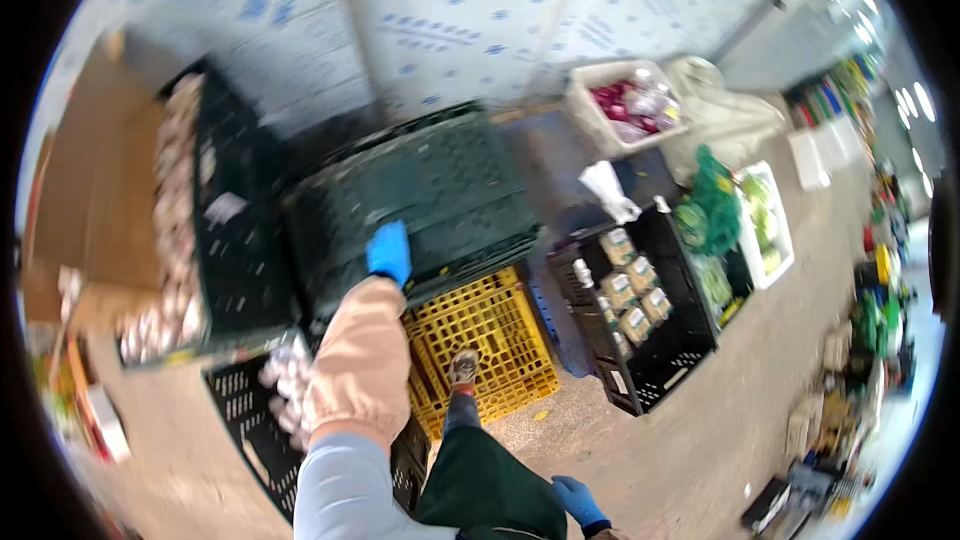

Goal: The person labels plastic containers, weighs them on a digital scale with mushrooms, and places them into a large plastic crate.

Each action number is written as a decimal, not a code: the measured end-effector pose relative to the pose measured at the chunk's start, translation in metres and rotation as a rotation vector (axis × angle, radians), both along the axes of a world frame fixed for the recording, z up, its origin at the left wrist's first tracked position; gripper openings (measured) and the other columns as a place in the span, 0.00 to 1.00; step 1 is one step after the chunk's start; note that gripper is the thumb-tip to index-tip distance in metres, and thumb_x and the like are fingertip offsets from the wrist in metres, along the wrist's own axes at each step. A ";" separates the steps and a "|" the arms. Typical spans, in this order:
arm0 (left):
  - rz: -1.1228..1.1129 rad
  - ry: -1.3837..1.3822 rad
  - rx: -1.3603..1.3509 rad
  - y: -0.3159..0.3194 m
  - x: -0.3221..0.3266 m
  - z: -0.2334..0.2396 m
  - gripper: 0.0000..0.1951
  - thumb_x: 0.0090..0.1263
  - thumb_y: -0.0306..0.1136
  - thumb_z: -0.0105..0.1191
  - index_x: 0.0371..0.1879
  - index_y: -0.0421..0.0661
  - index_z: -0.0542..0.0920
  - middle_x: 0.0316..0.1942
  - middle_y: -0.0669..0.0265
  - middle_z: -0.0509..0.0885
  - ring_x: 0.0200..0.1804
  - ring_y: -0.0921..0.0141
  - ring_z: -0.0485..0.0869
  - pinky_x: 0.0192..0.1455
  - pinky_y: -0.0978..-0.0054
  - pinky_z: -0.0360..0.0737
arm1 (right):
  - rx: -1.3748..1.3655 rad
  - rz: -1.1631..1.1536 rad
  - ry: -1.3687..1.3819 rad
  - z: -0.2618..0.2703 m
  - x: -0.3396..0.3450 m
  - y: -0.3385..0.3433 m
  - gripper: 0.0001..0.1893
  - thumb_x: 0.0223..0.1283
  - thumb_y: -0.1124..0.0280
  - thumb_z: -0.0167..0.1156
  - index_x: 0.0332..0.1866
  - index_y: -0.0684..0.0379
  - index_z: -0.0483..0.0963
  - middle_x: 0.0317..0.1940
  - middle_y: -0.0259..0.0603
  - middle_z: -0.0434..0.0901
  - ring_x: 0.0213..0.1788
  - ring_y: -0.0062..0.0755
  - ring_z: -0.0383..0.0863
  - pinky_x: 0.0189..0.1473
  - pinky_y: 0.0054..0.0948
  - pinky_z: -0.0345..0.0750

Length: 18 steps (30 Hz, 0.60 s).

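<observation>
My left hand point(388, 249), in a blue glove, reaches out over a dark green plastic crate point(450, 172). It lies against the crate's near part; blur hides how its fingers are set. The crate looks closed on top and stands above a yellow plastic pallet point(495, 337). My right hand point(576, 501), also in a blue glove, hangs low beside my dark green apron point(495, 487). Nothing can be made out in it, and its fingers are unclear. One of my shoes point(463, 366) is on the yellow pallet.
Left are a green crate of garlic bulbs point(176, 240), a cardboard box point(97, 187) and a black crate point(247, 420). Right are a black crate point(675, 307) with packs, a white box of red onions point(626, 109), and a green net bag point(712, 202). A wall point(465, 22) rises behind.
</observation>
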<state>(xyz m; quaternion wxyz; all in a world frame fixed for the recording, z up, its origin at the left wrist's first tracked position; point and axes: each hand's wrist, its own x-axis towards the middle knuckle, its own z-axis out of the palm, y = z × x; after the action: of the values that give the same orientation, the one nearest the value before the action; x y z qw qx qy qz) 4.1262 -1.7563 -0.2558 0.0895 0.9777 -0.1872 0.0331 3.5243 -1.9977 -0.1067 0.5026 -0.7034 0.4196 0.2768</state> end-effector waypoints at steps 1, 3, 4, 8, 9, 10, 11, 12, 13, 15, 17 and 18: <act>0.017 0.161 0.120 -0.018 0.017 0.022 0.12 0.65 0.27 0.48 0.46 0.46 0.78 0.46 0.55 0.80 0.51 0.54 0.80 0.49 0.53 0.77 | 0.007 -0.098 0.076 0.002 0.004 -0.006 0.19 0.68 0.62 0.58 0.56 0.65 0.79 0.48 0.46 0.86 0.50 0.33 0.84 0.55 0.29 0.78; 0.084 -0.050 0.117 -0.016 0.031 0.000 0.05 0.67 0.26 0.47 0.36 0.48 0.78 0.37 0.57 0.79 0.43 0.57 0.81 0.44 0.55 0.79 | -0.035 -0.172 0.078 -0.005 -0.008 -0.025 0.19 0.68 0.60 0.58 0.55 0.64 0.79 0.47 0.47 0.86 0.48 0.34 0.85 0.54 0.31 0.79; 0.104 -0.039 0.190 -0.017 0.040 -0.001 0.06 0.68 0.26 0.46 0.35 0.49 0.78 0.35 0.57 0.81 0.42 0.57 0.83 0.43 0.55 0.80 | -0.025 -0.265 0.089 -0.007 -0.011 -0.031 0.19 0.68 0.60 0.58 0.55 0.64 0.79 0.46 0.47 0.86 0.48 0.34 0.85 0.53 0.30 0.79; -0.072 0.326 0.370 -0.016 0.071 0.042 0.12 0.51 0.31 0.56 0.36 0.47 0.81 0.37 0.51 0.85 0.45 0.52 0.85 0.46 0.55 0.82 | -0.017 -0.520 0.116 0.001 -0.024 -0.025 0.20 0.68 0.60 0.57 0.54 0.65 0.79 0.44 0.46 0.86 0.46 0.32 0.85 0.52 0.29 0.80; -0.085 0.358 0.124 -0.008 0.079 0.052 0.16 0.52 0.34 0.55 0.41 0.47 0.82 0.42 0.50 0.86 0.48 0.50 0.84 0.49 0.54 0.81 | -0.042 -0.496 0.110 0.003 -0.031 -0.021 0.20 0.68 0.59 0.57 0.54 0.65 0.79 0.44 0.46 0.86 0.46 0.32 0.85 0.52 0.30 0.80; -0.020 0.457 0.149 -0.020 0.087 0.086 0.17 0.53 0.35 0.54 0.42 0.47 0.83 0.42 0.49 0.86 0.47 0.47 0.84 0.51 0.53 0.80 | -0.068 -0.475 0.105 0.005 -0.039 -0.015 0.20 0.68 0.59 0.58 0.55 0.65 0.79 0.44 0.46 0.86 0.45 0.32 0.85 0.52 0.30 0.80; 0.032 0.421 0.069 -0.026 0.097 0.112 0.16 0.55 0.38 0.55 0.40 0.47 0.83 0.40 0.48 0.86 0.45 0.47 0.84 0.53 0.53 0.79 | -0.037 -0.503 0.141 0.019 -0.037 -0.009 0.21 0.67 0.58 0.58 0.55 0.65 0.79 0.46 0.48 0.86 0.48 0.35 0.85 0.55 0.31 0.79; -0.002 0.357 -0.068 -0.025 0.109 0.139 0.16 0.56 0.41 0.56 0.40 0.45 0.82 0.38 0.48 0.86 0.44 0.48 0.84 0.50 0.53 0.80 | -0.015 -0.492 0.159 0.022 -0.048 -0.003 0.21 0.67 0.58 0.58 0.54 0.65 0.79 0.46 0.48 0.86 0.49 0.35 0.85 0.55 0.31 0.79; -0.042 0.369 -0.129 -0.018 0.127 0.169 0.17 0.58 0.44 0.58 0.40 0.44 0.82 0.38 0.48 0.85 0.43 0.48 0.84 0.47 0.54 0.80 | 0.012 -0.468 0.169 0.025 -0.058 0.003 0.21 0.67 0.58 0.58 0.54 0.65 0.79 0.46 0.49 0.86 0.49 0.36 0.85 0.56 0.31 0.78; -0.026 0.198 -0.111 -0.010 0.138 0.231 0.19 0.63 0.49 0.59 0.36 0.43 0.83 0.34 0.49 0.85 0.40 0.48 0.84 0.44 0.55 0.80 | 0.049 -0.452 0.150 0.012 -0.082 0.012 0.21 0.68 0.59 0.57 0.55 0.65 0.79 0.45 0.46 0.86 0.46 0.34 0.84 0.54 0.31 0.79; -0.088 0.063 -0.026 -0.032 0.111 0.318 0.19 0.64 0.51 0.59 0.34 0.44 0.83 0.31 0.51 0.85 0.37 0.49 0.84 0.40 0.54 0.79 | 0.081 -0.491 0.121 0.001 -0.108 0.023 0.20 0.69 0.61 0.57 0.56 0.66 0.79 0.41 0.41 0.86 0.41 0.30 0.84 0.49 0.29 0.80; -0.139 -0.007 -0.018 -0.038 0.094 0.353 0.19 0.64 0.51 0.59 0.34 0.44 0.84 0.30 0.51 0.85 0.37 0.49 0.84 0.39 0.54 0.79 | 0.076 -0.503 0.086 0.000 -0.121 0.028 0.20 0.69 0.61 0.57 0.56 0.66 0.79 0.42 0.42 0.86 0.41 0.29 0.84 0.49 0.29 0.80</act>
<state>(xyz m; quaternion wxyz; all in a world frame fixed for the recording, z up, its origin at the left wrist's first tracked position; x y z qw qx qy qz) 4.2201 -1.7946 0.0970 0.0999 0.9614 -0.2544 0.0317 3.4037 -1.9694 -0.1070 0.5634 -0.5450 0.5917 0.1882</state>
